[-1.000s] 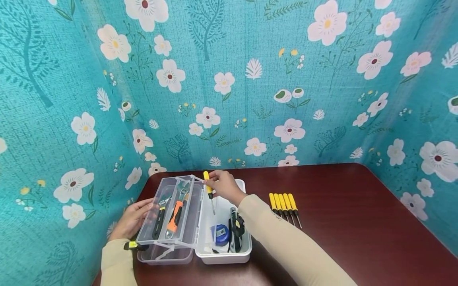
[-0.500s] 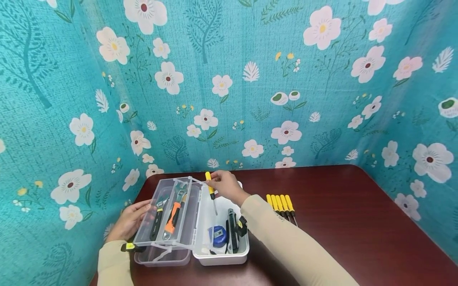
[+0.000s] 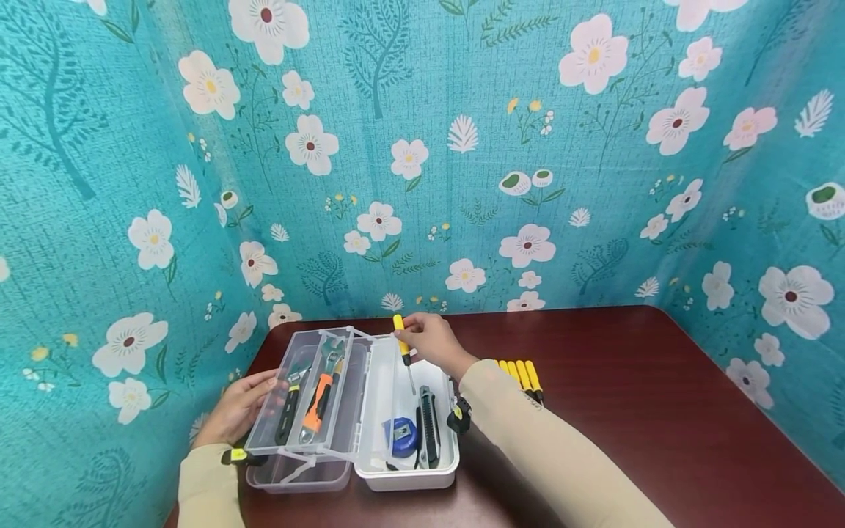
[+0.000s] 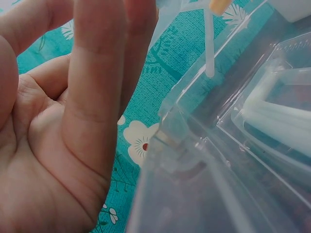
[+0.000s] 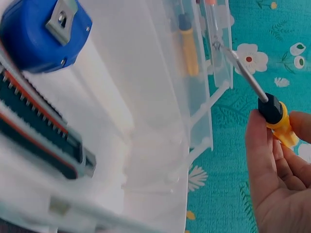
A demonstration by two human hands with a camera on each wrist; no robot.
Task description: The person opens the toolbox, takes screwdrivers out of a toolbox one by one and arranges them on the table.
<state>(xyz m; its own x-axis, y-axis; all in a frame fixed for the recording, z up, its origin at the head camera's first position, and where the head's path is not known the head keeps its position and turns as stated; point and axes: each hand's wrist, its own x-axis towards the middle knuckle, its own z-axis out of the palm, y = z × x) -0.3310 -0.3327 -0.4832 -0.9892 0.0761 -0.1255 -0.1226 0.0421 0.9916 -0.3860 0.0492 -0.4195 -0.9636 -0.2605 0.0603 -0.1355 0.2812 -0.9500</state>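
The yellow screwdriver [image 3: 402,339] lies at 9 o'clock from the right hand [image 3: 436,342], whose thumb and fingers pinch its handle. It is held over the white box [image 3: 408,481], its long axis running toward half past five, in line with the utility knife [image 3: 429,431]. The left hand [image 3: 240,405], the farther from the box, lies with nearly straight fingers at 9 o'clock from the clear tray [image 3: 280,449]; contact there is hard to judge.

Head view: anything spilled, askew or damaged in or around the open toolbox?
Nothing stands out: tape measure and utility knife lie in the white base, wrenches in the clear tray, and yellow screwdrivers side by side on the table.
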